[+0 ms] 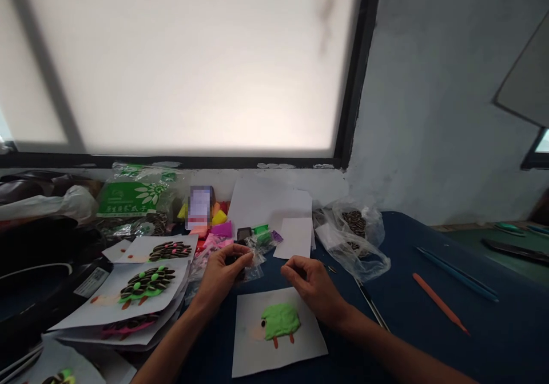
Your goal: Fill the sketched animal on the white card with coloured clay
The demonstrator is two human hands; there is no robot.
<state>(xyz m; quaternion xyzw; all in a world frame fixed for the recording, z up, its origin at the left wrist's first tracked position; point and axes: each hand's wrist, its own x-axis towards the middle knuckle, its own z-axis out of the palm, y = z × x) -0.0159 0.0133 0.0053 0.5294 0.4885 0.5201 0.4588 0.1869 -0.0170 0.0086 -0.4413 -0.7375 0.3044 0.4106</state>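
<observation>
My left hand [225,267] is over the near side of some small plastic bags, thumb and forefinger pinched together. Whatever may be between those fingertips is too small to make out. Curled fingers on my right hand [314,286] meet the thumb above the far right corner of a white card [251,361], and any item in them is hidden. On that card lies a flat green clay animal body [282,321] with a pale snout, a dark eye and two brown legs. A clear bag [261,258] lies beside my left hand.
Cards with seed-covered clay hedgehogs [148,287] are stacked at left. A green seed bag [132,201] and colourful clay packs [214,230] stand behind. At right are an open seed bag [358,230], an orange tool [440,301] and a blue tool [458,275].
</observation>
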